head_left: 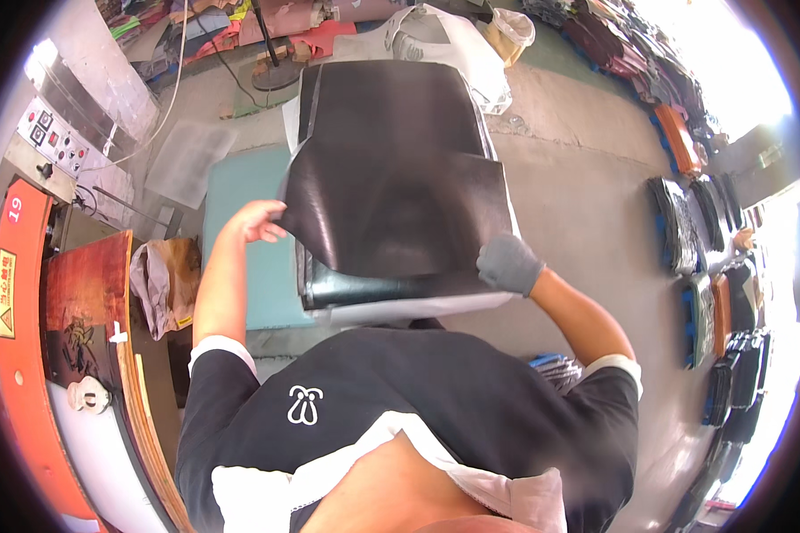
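Head view, the only one. Landmark: the flat black rectangular stack of sheet material (pixel 378 93) in front of the person.

The large, thin black leather-like sheet (pixel 404 209) lies over the middle and near part of the stack, overhanging it a bit at both sides. Left edge curls up and bends; shiny highlights along the curve.

Left hand (pixel 260 222): bare, at the stack's left edge, thumb and fingers pinching the sheet's left corner. Right hand (pixel 510 264): grey-gloved, at the stack's near right corner, closed in a fist on the sheet's near right corner. Exact finger placement under the glove: can't tell.

Handling, my read: light to moderate for its area, soft, bends easily, sags between grips. Smooth face could slide on the layer below; creasing is likelier than tearing. Best hold: two corners of one edge, wide apart, even tension, no sharp pinch mid-panel.

Around it: pale green flat board (pixel 240 200) just left of the stack, grey concrete floor (pixel 587 195) to its right.
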The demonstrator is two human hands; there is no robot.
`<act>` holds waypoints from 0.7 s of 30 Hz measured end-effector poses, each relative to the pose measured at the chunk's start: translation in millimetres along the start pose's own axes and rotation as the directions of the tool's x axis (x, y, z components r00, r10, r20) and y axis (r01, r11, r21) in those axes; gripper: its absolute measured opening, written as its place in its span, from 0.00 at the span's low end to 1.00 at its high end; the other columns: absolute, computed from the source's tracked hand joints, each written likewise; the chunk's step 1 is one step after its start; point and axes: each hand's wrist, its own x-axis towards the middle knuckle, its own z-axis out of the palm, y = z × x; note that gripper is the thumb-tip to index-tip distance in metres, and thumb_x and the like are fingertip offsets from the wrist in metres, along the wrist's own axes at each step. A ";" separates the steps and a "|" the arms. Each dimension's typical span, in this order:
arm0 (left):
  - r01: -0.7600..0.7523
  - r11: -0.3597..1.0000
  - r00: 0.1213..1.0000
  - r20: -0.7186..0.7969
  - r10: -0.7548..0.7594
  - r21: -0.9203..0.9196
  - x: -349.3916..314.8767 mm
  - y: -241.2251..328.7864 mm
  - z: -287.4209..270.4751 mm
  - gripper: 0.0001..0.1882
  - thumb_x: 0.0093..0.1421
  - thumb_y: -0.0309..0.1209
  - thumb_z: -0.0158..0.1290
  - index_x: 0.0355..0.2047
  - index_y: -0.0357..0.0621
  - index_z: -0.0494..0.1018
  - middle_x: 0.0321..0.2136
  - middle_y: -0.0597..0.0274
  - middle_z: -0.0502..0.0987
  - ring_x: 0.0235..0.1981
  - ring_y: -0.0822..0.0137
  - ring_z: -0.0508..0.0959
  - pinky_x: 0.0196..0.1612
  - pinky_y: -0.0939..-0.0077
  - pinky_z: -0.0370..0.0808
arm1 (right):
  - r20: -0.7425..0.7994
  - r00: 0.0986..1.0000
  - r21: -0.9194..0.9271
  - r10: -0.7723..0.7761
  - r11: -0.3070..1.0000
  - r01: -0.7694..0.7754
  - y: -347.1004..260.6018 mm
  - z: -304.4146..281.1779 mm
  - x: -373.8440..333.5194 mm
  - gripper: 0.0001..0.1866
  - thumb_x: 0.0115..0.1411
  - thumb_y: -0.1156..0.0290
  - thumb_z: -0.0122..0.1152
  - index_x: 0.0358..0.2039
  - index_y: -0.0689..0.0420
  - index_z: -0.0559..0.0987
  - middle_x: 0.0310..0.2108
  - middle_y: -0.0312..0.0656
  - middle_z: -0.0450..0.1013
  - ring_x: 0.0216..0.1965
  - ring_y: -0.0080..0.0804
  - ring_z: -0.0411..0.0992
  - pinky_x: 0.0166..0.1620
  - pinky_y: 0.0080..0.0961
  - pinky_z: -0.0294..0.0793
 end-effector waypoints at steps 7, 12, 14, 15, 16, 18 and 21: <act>-0.120 0.952 0.993 -0.048 0.111 -0.281 -99.3 -120.9 64.4 0.19 0.63 0.41 0.47 0.40 0.33 0.71 0.24 0.60 0.76 0.14 0.72 0.71 0.20 0.75 0.76 | -0.019 0.986 -0.048 0.167 0.985 -0.168 -53.0 -16.8 -58.6 0.08 0.46 0.65 0.58 0.16 0.54 0.78 0.20 0.41 0.72 0.25 0.40 0.71 0.32 0.38 0.69; -0.201 0.872 0.943 0.151 0.295 -0.447 -156.8 -129.3 75.7 0.20 0.62 0.42 0.50 0.37 0.32 0.72 0.21 0.59 0.75 0.10 0.71 0.67 0.24 0.70 0.76 | -0.208 0.926 -0.007 0.314 0.946 -0.323 -88.7 -36.0 -115.6 0.08 0.43 0.65 0.61 0.17 0.54 0.75 0.21 0.41 0.71 0.29 0.41 0.70 0.33 0.38 0.68; -0.230 0.837 0.924 0.158 0.347 -0.496 -182.3 -127.0 75.3 0.20 0.62 0.42 0.50 0.36 0.32 0.72 0.19 0.58 0.75 0.09 0.70 0.67 0.25 0.69 0.76 | -0.255 0.885 -0.032 0.390 0.911 -0.411 -101.0 -45.5 -136.0 0.08 0.43 0.65 0.62 0.17 0.54 0.74 0.21 0.41 0.70 0.29 0.42 0.69 0.34 0.38 0.68; -0.242 0.815 0.908 0.174 0.382 -0.526 -196.8 -128.2 75.9 0.20 0.62 0.42 0.50 0.36 0.32 0.72 0.18 0.58 0.74 0.09 0.70 0.67 0.25 0.68 0.76 | -0.289 0.862 -0.036 0.417 0.895 -0.445 -109.3 -50.1 -147.0 0.09 0.43 0.64 0.62 0.17 0.54 0.73 0.21 0.41 0.69 0.29 0.42 0.69 0.34 0.38 0.68; -0.252 0.801 0.904 0.163 0.395 -0.544 -211.4 -130.0 79.1 0.21 0.61 0.42 0.50 0.35 0.31 0.72 0.16 0.57 0.74 0.09 0.69 0.68 0.23 0.69 0.76 | -0.327 0.842 -0.034 0.428 0.885 -0.463 -118.3 -54.9 -158.5 0.09 0.43 0.65 0.62 0.18 0.54 0.72 0.22 0.41 0.69 0.29 0.42 0.69 0.34 0.38 0.67; -0.282 0.763 0.890 0.140 0.435 -0.582 -242.7 -133.4 83.9 0.21 0.61 0.43 0.50 0.35 0.31 0.72 0.18 0.54 0.75 0.10 0.67 0.70 0.19 0.72 0.74 | -0.409 0.792 -0.016 0.454 0.864 -0.503 -136.7 -65.0 -183.0 0.09 0.42 0.67 0.62 0.18 0.54 0.71 0.22 0.41 0.68 0.28 0.42 0.68 0.33 0.38 0.67; -0.362 0.714 0.854 0.094 0.512 -0.599 -287.7 -129.1 82.0 0.23 0.61 0.42 0.49 0.37 0.27 0.71 0.24 0.45 0.77 0.14 0.59 0.77 0.09 0.81 0.69 | -0.540 0.680 -0.017 0.497 0.801 -0.599 -166.6 -79.4 -220.4 0.08 0.42 0.70 0.62 0.20 0.54 0.71 0.22 0.41 0.67 0.28 0.43 0.67 0.33 0.38 0.67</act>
